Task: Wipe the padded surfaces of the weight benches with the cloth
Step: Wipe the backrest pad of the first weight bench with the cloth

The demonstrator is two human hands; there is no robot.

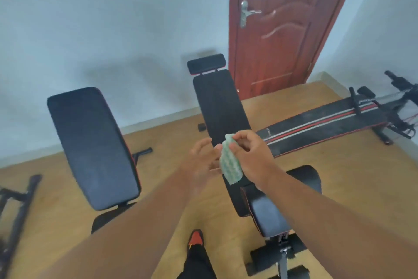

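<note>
My right hand [251, 154] pinches a light green and white cloth [230, 165], which hangs folded in the air above the middle bench. My left hand [202, 159] is beside it with fingers spread, fingertips at or near the cloth's left edge. Under both hands runs the middle bench's long black back pad [218, 102] with a headrest pad [206, 63] at its far end and a seat pad [269, 215] close to me. A wider black bench pad [90, 143] stands inclined on the left. A flat black board with red and white stripes [321, 124] lies to the right.
A red-brown door [282, 30] with a metal handle stands shut behind the middle bench. White walls close the room at the back. The floor [339, 177] is light wood. A black metal frame [15, 206] sits at the left edge. My leg and orange shoe [195, 237] stand between the benches.
</note>
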